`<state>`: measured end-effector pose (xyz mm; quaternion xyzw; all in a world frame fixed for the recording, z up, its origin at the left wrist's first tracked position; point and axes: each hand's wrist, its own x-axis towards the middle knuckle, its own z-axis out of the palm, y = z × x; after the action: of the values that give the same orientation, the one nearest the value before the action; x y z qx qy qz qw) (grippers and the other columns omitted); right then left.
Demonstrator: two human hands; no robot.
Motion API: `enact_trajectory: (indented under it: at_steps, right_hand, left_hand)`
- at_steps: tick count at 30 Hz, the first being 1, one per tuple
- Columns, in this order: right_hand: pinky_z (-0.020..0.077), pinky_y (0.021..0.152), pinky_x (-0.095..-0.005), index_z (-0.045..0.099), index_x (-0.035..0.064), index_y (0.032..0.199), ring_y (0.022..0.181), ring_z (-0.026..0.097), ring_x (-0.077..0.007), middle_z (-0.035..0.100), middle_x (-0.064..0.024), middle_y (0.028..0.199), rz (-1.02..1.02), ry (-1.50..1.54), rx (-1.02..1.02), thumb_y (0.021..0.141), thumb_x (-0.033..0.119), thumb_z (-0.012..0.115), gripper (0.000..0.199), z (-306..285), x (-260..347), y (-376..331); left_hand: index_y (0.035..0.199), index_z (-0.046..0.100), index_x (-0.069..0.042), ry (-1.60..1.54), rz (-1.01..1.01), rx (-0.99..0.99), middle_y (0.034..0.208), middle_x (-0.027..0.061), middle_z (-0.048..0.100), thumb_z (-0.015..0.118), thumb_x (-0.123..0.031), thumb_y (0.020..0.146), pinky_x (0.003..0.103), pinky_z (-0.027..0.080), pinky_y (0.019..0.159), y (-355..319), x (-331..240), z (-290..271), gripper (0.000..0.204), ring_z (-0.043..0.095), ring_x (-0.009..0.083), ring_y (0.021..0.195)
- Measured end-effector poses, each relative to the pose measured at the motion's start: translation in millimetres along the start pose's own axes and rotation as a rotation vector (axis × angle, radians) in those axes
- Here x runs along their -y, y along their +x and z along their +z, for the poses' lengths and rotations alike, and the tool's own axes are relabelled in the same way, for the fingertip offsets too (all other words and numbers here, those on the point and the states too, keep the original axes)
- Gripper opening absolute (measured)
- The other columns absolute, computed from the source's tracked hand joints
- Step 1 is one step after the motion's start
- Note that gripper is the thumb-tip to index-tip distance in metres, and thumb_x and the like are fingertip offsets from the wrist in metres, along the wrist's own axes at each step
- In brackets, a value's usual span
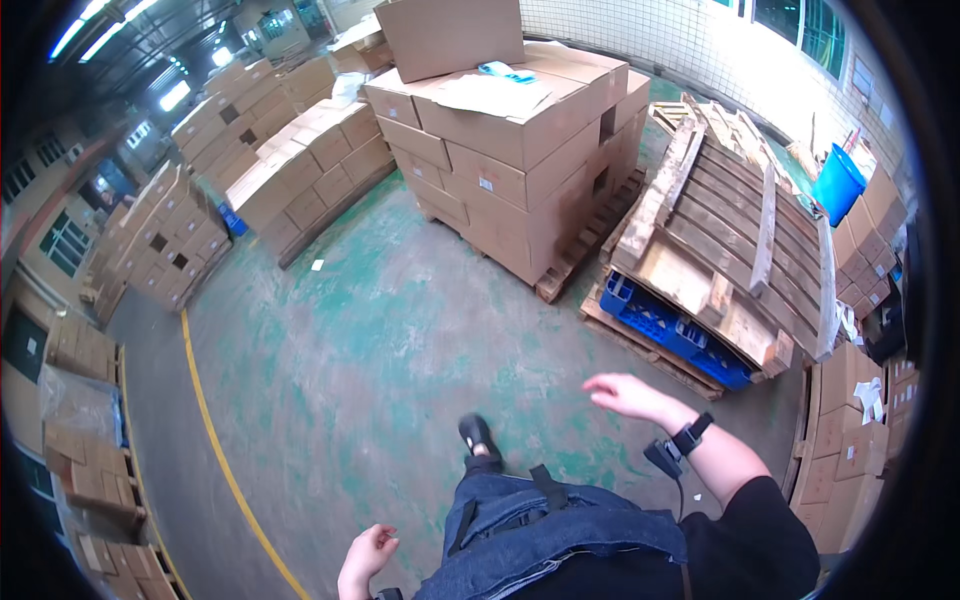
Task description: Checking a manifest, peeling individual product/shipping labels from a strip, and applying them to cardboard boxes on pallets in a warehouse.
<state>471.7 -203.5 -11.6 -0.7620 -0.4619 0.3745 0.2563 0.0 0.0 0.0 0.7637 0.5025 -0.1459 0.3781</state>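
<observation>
Low on the left, my left hand (368, 552) hangs over the floor beside my body, its fingers loosely bent and apart, with nothing seen in it. My right hand (628, 394) reaches forward from a dark sleeve, fingers loosely stretched and holding nothing. Nearest to it, though apart, is a stack of wooden pallets (745, 215) with a blue plastic pallet (670, 335) between them. Ahead stands a tall block of brown cartons (490, 185) on a wooden pallet (590, 240). White sheets (490, 95) and one upright carton (450, 38) rest on top.
More carton stacks (310, 170) stand at the far left, and others (90, 450) line the left edge. A yellow line (215, 430) runs along the green-grey floor (350, 370). At right are a blue bin (838, 185) and cartons (840, 450). My shoe (478, 435) is on the floor ahead.
</observation>
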Motion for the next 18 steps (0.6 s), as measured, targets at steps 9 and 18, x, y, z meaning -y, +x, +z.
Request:
enact_trajectory:
  at_steps: [9, 18]
  right_hand:
    - [0.046, 0.079, -0.0322, 0.056, 0.0084, 0.113, 0.088, 0.057, -0.0236, 0.056, -0.0116, 0.097, -0.047, 0.098, -0.037, 0.085, 0.021, 0.054, 0.031, -126, 73, 218]
    - [0.0468, 0.076, -0.0319, 0.056, 0.0053, 0.111, 0.087, 0.057, -0.0248, 0.055, -0.0109, 0.099, -0.018, -0.013, -0.258, 0.083, 0.017, 0.057, 0.03, -303, 118, 351]
  left_hand:
    - [0.101, 0.056, -0.003, 0.183, 0.648, -0.161, 0.094, 0.0164, 0.055, 0.062, -0.012, 0.075, 0.038, 0.046, 0.077, 368, -220, -235, 0.028, 0.055, 0.0322, 0.09]
    - [0.11, 0.052, -0.004, 0.397, 1.207, -0.147, 0.114, 0.015, 0.049, 0.063, -0.007, 0.074, 0.036, 0.041, 0.091, 601, -520, -361, 0.038, 0.048, 0.0314, 0.109]
